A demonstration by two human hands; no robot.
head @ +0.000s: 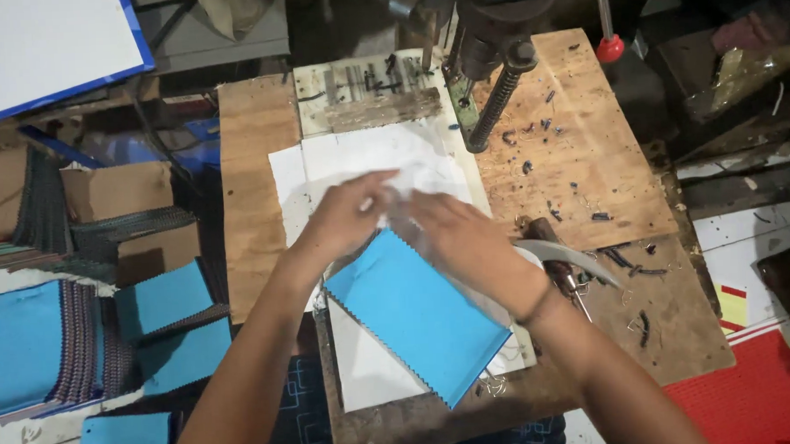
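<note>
Head view showed the left hand [346,217] and right hand [453,237] both pinched on a thin clear plastic sleeve [409,192] (limp, slippery, best gripped at its edges) just above the blue fabric swatch [417,314] lying on the wooden bench [252,193].

A stack of bright blue fabric swatches [417,317] with zigzag-cut edges is laid at a slant on white paper, near the front of the wooden bench. A clear plastic sleeve [400,198] is held crumpled just above its upper corner.
</note>
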